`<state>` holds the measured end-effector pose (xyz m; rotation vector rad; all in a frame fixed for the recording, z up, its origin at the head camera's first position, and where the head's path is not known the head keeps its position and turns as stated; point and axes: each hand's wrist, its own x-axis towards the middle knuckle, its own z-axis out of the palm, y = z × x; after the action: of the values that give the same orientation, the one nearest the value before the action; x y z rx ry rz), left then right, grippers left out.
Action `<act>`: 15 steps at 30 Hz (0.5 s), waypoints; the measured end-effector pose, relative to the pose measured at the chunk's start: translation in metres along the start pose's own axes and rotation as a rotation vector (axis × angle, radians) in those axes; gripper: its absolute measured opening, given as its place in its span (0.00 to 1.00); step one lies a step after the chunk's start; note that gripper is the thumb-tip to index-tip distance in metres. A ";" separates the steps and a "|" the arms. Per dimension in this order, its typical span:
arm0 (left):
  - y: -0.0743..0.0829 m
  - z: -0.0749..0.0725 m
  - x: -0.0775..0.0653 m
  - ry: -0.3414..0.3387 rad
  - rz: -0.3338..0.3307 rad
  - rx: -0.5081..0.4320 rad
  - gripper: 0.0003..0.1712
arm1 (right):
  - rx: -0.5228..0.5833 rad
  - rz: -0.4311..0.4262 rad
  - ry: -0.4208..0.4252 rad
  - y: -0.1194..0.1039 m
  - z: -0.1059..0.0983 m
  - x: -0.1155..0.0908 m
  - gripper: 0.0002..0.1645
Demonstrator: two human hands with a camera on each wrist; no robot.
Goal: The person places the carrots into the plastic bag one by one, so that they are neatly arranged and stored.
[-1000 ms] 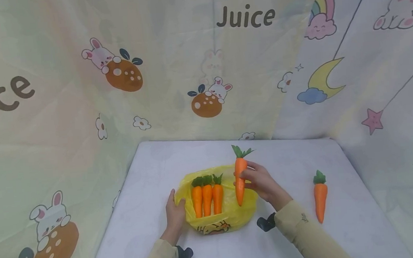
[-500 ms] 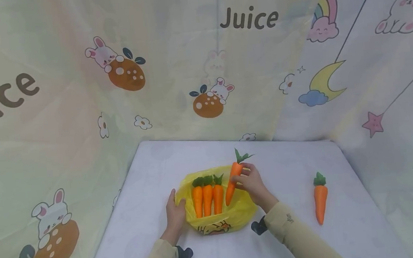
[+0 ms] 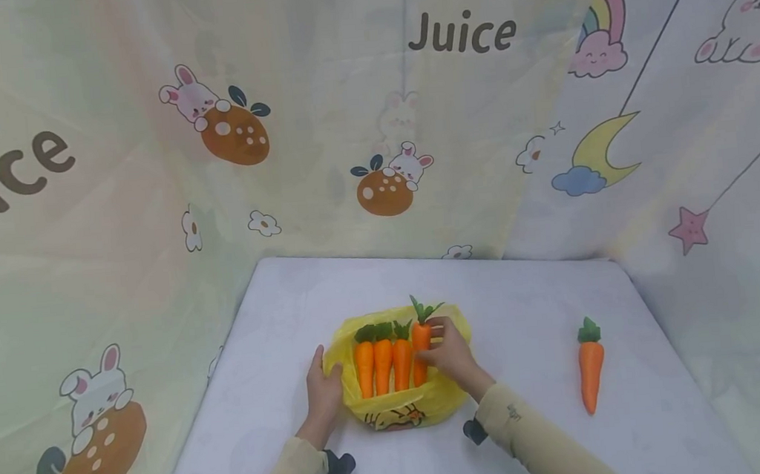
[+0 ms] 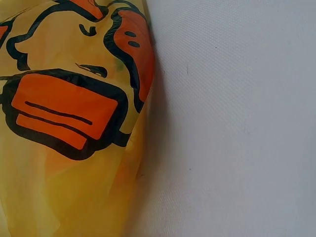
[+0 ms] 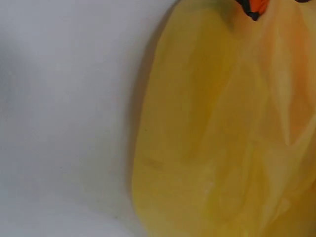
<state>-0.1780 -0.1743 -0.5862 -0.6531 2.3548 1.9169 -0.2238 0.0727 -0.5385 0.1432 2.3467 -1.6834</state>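
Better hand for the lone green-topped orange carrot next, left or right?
Probably right: the right hand is nearer the lone carrot, though it must first release the leafy orange carrot it grips. The left hand holds the yellow plastic bag.

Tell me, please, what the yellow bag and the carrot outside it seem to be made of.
Yellow bag: probably thin, translucent plastic film; it wrinkles and orange shows through. Carrot outside it: perhaps plastic or foam, with a smooth, evenly orange body; a real one remains possible.

Around the yellow bag (image 3: 448, 401), 12 o'clock gives passing room, while the left hand (image 3: 325, 394) blocks 9 and the right hand (image 3: 452, 354) 3.
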 end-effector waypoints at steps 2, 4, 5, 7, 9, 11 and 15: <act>0.001 0.000 0.000 0.002 -0.010 0.001 0.38 | -0.029 -0.006 -0.015 0.002 0.002 0.000 0.42; 0.001 -0.001 0.000 0.004 -0.010 0.001 0.38 | -0.055 -0.006 -0.024 0.004 0.004 0.000 0.42; 0.002 -0.001 0.000 0.004 -0.012 0.001 0.38 | -0.071 -0.008 -0.027 0.005 0.005 0.000 0.43; 0.002 -0.001 0.000 0.004 -0.013 -0.006 0.38 | -0.106 -0.011 -0.029 0.007 0.007 0.001 0.43; 0.002 0.000 0.001 0.003 -0.007 -0.013 0.38 | -0.151 -0.010 -0.025 0.009 0.009 0.001 0.42; 0.002 0.000 0.001 0.004 -0.004 -0.021 0.38 | -0.215 -0.017 -0.022 0.012 0.010 0.002 0.42; 0.001 0.000 0.001 -0.004 -0.005 -0.041 0.38 | -0.321 -0.024 -0.023 0.015 0.013 0.004 0.41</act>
<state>-0.1789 -0.1745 -0.5858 -0.6563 2.3146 1.9677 -0.2221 0.0653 -0.5567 0.0364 2.5703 -1.2864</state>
